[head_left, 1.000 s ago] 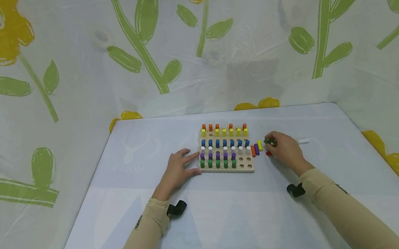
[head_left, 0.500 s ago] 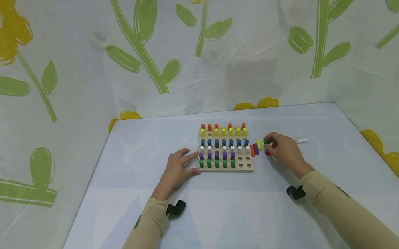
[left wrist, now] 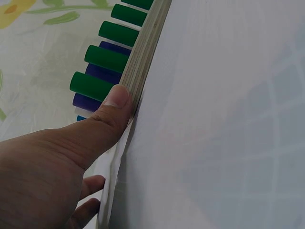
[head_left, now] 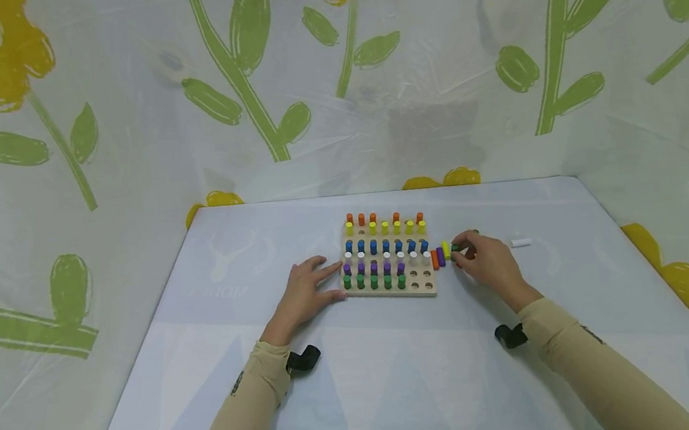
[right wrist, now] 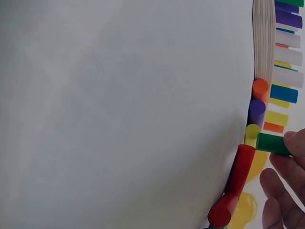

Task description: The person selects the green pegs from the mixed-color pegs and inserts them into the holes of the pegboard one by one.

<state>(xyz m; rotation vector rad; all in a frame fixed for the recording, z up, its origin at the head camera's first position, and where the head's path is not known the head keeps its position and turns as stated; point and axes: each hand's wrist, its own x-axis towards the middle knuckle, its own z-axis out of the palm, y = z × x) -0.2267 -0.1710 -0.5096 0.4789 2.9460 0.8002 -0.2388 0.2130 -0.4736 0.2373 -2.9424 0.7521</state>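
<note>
A wooden pegboard (head_left: 389, 294) bears rows of orange, yellow, blue, white, purple and green pegs, with some bare holes at its near right. Beside its left edge lies my left hand (head_left: 302, 294), fingers extended; in the left wrist view the thumb (left wrist: 116, 98) touches the board's edge near a green peg (left wrist: 90, 86). Just right of the board, my right hand (head_left: 494, 268) pinches a green peg (right wrist: 271, 143) between thumb and fingers. That peg is above the tabletop, close to a loose yellow peg (head_left: 446, 250).
An orange peg (head_left: 435, 259) and a purple peg (head_left: 440, 257) lie by the board's right edge. Two red pegs (right wrist: 242, 167) show in the right wrist view. Farther right lies a white peg (head_left: 520, 242). A flowered curtain (head_left: 436, 130) surrounds the table.
My right hand has moved slightly left with the green peg, nearer the yellow peg and the board; the peg turned upright midway. My left hand has stayed at the board's left edge.
</note>
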